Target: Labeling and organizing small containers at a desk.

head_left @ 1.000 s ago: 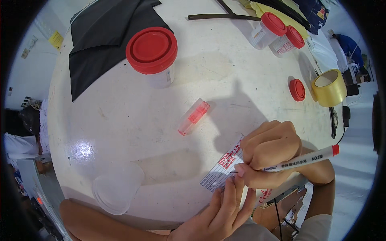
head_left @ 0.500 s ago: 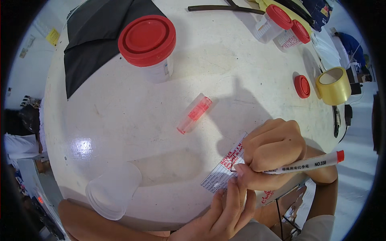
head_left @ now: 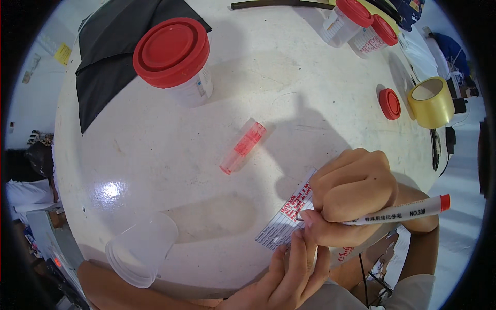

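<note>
My right hand is closed round a white marker pen with a red end, and the pen's tip rests on a printed paper label. Several lines of red handwriting cover the label's upper part. At the label's lower edge, the fingertips of my left hand are pressed together on the paper; its thumb is hidden. Beyond my hands lies a small clear tube with a red band. A clear plastic cup lies tilted near my left forearm.
A large jar with a red lid stands at the back left beside black fabric. At the far right are two smaller red-lidded jars, a loose red lid, a yellowish tape roll and a cutter knife. The white table has a curved edge.
The whole view has shifted slightly, with the jars and tube a little further left. Both hands keep nearly the same pose, and the pen tip is still on the label.
</note>
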Demonstrator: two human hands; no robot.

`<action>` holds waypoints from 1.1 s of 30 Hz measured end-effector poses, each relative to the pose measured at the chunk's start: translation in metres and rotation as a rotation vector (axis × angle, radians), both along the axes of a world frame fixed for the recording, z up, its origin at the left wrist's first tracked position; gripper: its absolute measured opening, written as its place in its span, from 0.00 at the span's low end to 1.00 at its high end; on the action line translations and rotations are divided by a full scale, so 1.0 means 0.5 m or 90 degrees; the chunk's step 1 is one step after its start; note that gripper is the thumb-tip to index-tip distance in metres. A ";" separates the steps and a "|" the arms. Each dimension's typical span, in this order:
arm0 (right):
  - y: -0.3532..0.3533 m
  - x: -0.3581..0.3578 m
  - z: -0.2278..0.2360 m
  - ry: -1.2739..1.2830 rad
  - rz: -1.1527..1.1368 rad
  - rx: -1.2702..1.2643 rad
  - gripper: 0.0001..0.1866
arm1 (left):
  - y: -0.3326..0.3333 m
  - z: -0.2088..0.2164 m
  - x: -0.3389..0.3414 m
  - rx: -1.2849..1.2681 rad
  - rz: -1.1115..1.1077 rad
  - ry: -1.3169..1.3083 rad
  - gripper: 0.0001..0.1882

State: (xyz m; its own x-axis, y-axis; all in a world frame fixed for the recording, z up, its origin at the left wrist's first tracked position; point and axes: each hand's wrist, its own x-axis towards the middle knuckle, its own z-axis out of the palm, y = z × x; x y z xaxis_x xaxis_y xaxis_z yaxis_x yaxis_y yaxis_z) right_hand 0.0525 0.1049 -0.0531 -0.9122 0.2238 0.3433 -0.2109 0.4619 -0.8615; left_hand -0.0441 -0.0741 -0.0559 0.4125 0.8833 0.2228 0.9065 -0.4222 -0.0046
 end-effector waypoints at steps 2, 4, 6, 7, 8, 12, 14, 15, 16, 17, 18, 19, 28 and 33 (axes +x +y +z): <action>-0.004 -0.001 -0.010 0.017 -0.023 -0.029 0.18 | 0.000 0.015 -0.013 0.016 -0.012 0.066 0.16; -0.002 -0.004 -0.006 0.016 -0.017 -0.021 0.19 | 0.000 0.018 -0.015 0.036 -0.026 0.132 0.16; -0.003 -0.002 -0.004 0.015 -0.011 -0.010 0.19 | 0.000 0.014 -0.010 -0.037 -0.018 0.021 0.16; -0.001 0.001 -0.007 0.011 -0.024 -0.033 0.19 | 0.003 0.012 -0.010 -0.036 -0.022 0.019 0.16; 0.000 0.003 -0.008 0.008 -0.037 -0.055 0.19 | 0.006 0.010 -0.012 -0.027 -0.024 0.020 0.16; 0.001 0.000 0.000 0.027 -0.005 0.003 0.18 | -0.009 0.030 -0.010 0.012 -0.004 0.097 0.16; 0.001 0.007 -0.003 0.004 -0.028 -0.048 0.18 | -0.002 0.031 -0.015 0.014 -0.017 0.112 0.16; 0.001 0.008 -0.002 0.004 -0.030 -0.047 0.18 | 0.000 0.030 -0.017 0.015 -0.027 0.127 0.16; 0.000 0.008 -0.001 0.000 -0.040 -0.037 0.17 | -0.001 0.030 -0.018 0.014 -0.027 0.126 0.16; -0.001 0.008 -0.002 -0.004 -0.049 -0.027 0.17 | -0.003 0.030 -0.018 0.012 -0.029 0.120 0.16; -0.001 0.007 -0.004 -0.004 -0.049 -0.029 0.17 | -0.004 0.029 -0.018 0.009 -0.032 0.113 0.17; 0.000 0.006 -0.004 -0.001 -0.048 -0.033 0.17 | -0.001 0.027 -0.019 0.009 -0.032 0.113 0.17; -0.002 0.004 -0.003 0.002 -0.056 -0.014 0.18 | 0.000 0.023 -0.022 0.014 -0.056 0.129 0.17; -0.003 0.005 -0.007 0.021 -0.056 -0.021 0.18 | -0.001 0.028 -0.024 0.020 -0.048 0.146 0.16</action>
State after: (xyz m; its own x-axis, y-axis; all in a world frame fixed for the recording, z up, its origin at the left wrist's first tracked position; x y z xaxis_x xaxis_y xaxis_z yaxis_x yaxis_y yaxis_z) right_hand 0.0550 0.1036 -0.0565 -0.8768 0.3141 0.3640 -0.1994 0.4513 -0.8698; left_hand -0.0562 -0.0745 -0.0419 0.5206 0.8418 0.1425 0.8457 -0.4856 -0.2212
